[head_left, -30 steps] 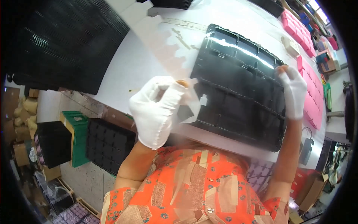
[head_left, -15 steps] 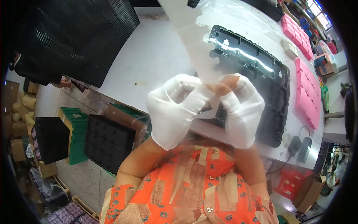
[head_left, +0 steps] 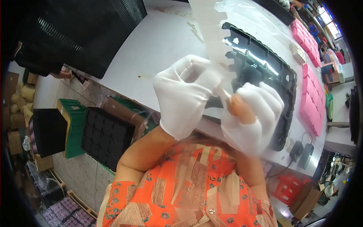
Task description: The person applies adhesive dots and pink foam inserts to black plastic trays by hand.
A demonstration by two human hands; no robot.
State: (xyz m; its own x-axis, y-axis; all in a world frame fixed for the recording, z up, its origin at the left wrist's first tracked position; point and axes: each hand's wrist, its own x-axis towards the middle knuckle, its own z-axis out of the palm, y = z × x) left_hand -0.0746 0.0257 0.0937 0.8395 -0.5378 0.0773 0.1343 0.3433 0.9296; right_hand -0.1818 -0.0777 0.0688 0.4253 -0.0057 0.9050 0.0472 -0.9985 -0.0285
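A translucent white plastic strip [head_left: 210,34] with a notched right edge runs up from my hands past the top of the view. My left hand [head_left: 183,96], in a white glove, pinches its lower end between thumb and fingers. My right hand [head_left: 254,115] is just to the right, its gloved fingers curled and its bare thumb showing. Motion blurs this hand; a small pale tip shows by its thumb, and what it grips is unclear. Behind both hands a black plastic tray [head_left: 288,102] with moulded compartments lies on the white table [head_left: 128,56], partly covered by them.
A large black ribbed sheet [head_left: 94,34] hangs over the table's left side. Pink moulded trays [head_left: 313,100] lie along the right, near black power adapters [head_left: 305,153]. Left below the table stand black trays [head_left: 107,136] and a green crate [head_left: 73,128]. Another person's hand [head_left: 65,75] shows far left.
My right hand has drawn away from the left, to the right and down, its fingers now curled. The left hand has risen slightly, and the strip has shifted right in view.
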